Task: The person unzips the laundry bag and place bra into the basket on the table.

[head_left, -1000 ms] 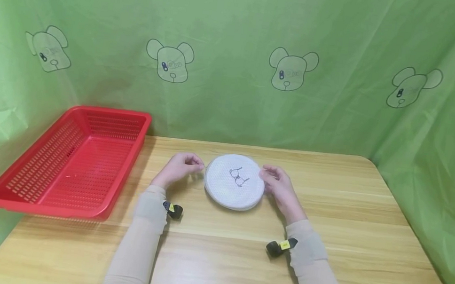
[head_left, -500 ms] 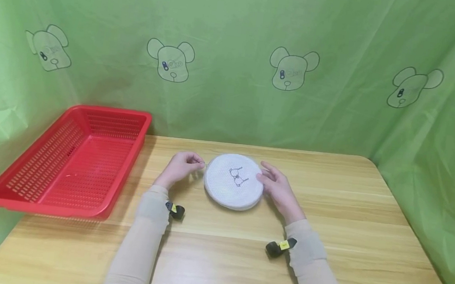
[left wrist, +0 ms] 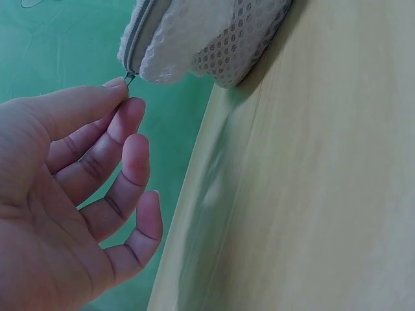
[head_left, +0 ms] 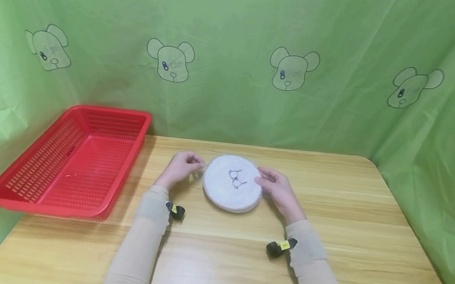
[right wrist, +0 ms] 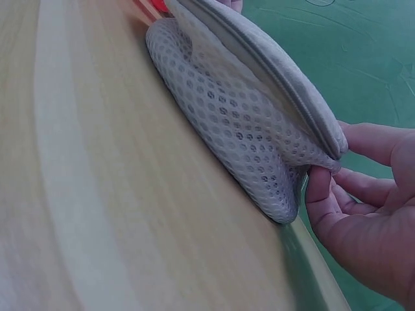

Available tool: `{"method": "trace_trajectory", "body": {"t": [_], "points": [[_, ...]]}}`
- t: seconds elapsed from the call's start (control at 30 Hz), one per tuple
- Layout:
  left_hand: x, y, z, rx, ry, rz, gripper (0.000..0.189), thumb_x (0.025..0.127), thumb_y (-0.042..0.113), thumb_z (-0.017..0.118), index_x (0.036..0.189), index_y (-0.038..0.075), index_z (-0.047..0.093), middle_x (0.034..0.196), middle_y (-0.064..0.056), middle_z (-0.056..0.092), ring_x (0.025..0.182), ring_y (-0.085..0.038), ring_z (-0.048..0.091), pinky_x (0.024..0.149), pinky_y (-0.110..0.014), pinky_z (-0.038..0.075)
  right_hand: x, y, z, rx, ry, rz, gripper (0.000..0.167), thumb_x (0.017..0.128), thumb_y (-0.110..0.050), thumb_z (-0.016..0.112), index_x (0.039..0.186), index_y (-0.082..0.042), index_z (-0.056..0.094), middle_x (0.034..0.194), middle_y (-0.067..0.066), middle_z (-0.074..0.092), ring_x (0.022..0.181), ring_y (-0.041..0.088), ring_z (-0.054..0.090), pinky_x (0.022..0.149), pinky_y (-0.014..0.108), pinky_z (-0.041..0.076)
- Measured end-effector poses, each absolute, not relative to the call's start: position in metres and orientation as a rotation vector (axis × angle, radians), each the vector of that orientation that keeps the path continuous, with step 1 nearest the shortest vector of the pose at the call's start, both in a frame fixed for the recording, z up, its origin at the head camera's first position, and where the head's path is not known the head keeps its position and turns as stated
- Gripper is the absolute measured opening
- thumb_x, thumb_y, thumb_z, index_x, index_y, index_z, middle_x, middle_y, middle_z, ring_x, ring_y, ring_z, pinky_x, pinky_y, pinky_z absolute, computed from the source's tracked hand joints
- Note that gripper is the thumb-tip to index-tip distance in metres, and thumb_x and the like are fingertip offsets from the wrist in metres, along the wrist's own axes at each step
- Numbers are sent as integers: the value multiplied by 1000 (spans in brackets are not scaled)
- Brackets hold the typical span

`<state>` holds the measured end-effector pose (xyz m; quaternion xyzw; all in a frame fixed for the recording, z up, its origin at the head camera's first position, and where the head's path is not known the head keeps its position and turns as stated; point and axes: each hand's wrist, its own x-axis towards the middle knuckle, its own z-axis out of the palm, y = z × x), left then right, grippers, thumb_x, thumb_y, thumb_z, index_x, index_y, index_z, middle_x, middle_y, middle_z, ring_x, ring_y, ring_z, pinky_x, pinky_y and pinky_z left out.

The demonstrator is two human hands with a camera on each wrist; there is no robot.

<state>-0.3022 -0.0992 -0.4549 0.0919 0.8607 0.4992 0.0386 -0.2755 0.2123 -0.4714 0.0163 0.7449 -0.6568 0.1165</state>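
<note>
A round white mesh laundry bag (head_left: 227, 194) with a bra outline on its top lies on the wooden table between both hands. Thumb and forefinger of my left hand (head_left: 179, 168) pinch the zipper pull (left wrist: 130, 77) at the bag's left edge; the other fingers of that hand are bent and hold nothing. On the opposite side my right hand (head_left: 278, 192) pinches the rim by the end of the zipper (right wrist: 292, 94), with the thumb over the top in the head view. Honeycomb mesh (right wrist: 227, 116) forms the bag's side, sagging in folds below the zipper.
A red plastic basket (head_left: 121, 171) with slotted walls stands at the table's left side. Green curtain (head_left: 233, 95) printed with bear heads hangs behind the table and along both sides. The wooden tabletop (head_left: 213, 258) extends in front of the bag.
The bag has shifted slightly toward me and left. My right fingers, spread a little half a second ago, have closed on its rim. The left hand keeps its pinch, almost still.
</note>
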Motion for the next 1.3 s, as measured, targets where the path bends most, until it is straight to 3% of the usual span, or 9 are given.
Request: {"method": "trace_trajectory", "body": {"t": [0.5, 0.93, 1.3], "points": [[-303, -99, -459, 276, 2600, 1560, 16, 89, 17, 69, 100, 6, 69, 94, -10, 69, 85, -18, 59, 80, -28, 46, -274, 211, -470, 70, 2189, -1882, 55, 89, -14, 67, 136, 7, 46, 131, 24, 55, 88, 9, 63, 83, 24, 55], [-303, -100, -458, 286, 2590, 1559, 17, 89, 19, 69, 100, 7, 69, 94, -9, 69, 85, -18, 59, 79, -28, 46, -272, 212, -470, 68, 2177, -1913, 51, 89, -10, 66, 131, 11, 47, 103, 3, 62, 81, 7, 62, 77, 21, 55], [-304, -101, -458, 288, 2578, 1568, 18, 89, 21, 69, 100, 7, 69, 95, -8, 69, 87, -18, 60, 82, -29, 46, -273, 211, -469, 90, 2169, -1960, 44, 90, -8, 65, 126, 11, 49, 96, -2, 62, 79, 7, 61, 75, 21, 55]]}}
